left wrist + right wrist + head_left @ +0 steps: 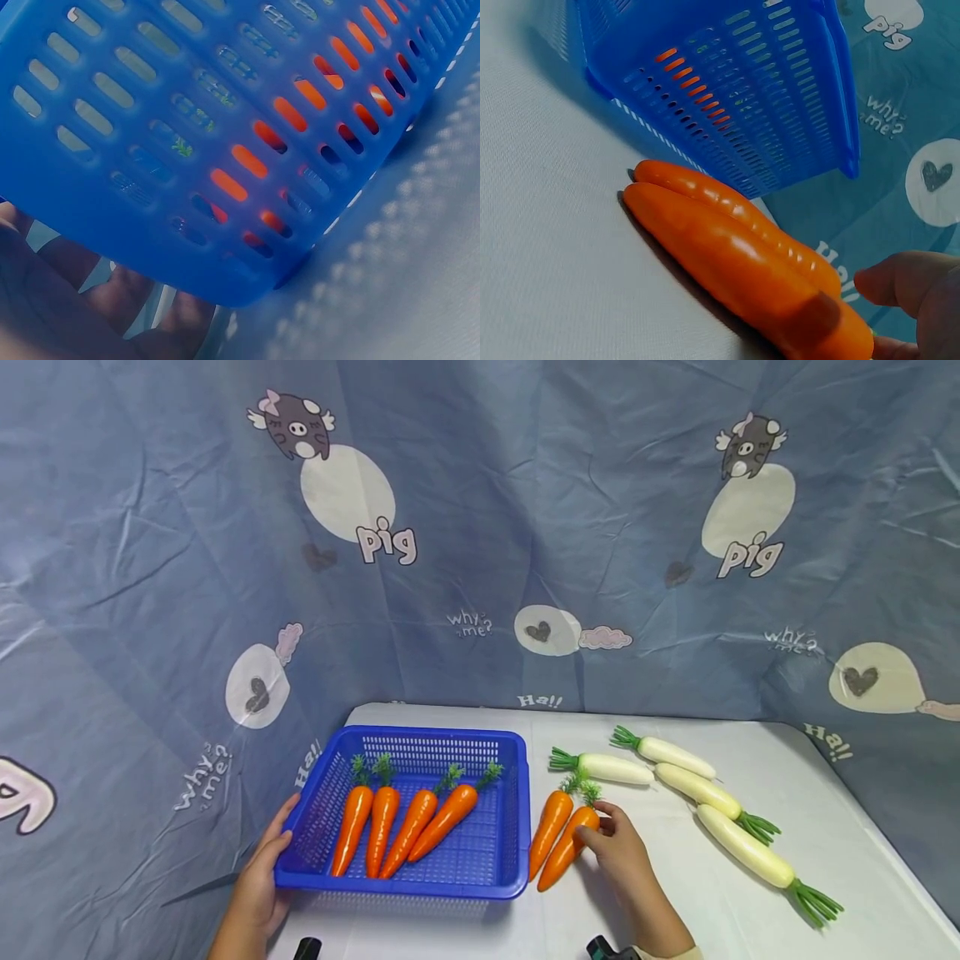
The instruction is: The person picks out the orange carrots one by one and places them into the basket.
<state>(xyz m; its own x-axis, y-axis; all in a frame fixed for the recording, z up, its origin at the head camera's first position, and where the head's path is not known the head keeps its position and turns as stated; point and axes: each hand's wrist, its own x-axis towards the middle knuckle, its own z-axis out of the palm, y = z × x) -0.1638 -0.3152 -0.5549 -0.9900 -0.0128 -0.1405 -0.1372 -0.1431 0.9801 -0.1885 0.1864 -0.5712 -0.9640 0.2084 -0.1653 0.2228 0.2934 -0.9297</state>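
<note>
A blue plastic basket [491, 889] with slotted walls holds several orange carrots [384, 818] with green tops. At its left side my left hand [258, 881] grips the rim, and in the left wrist view the fingers [124, 296] curl beneath that edge. Two more carrots lie side by side on the white surface, right of the basket. My right hand [618, 839] is around the upper part of the nearer carrot [562, 857]. In the right wrist view its thumb [900, 281] stands off that carrot, casting a shadow on it. The other carrot [551, 820] lies against it.
Several white radishes lie on the right: one [615, 768] just beyond the carrots, another [675, 756] farther back, and a long one [742, 843] nearer the right edge. Patterned blue cloth [480, 543] hangs behind and at the sides of the white tabletop [750, 918].
</note>
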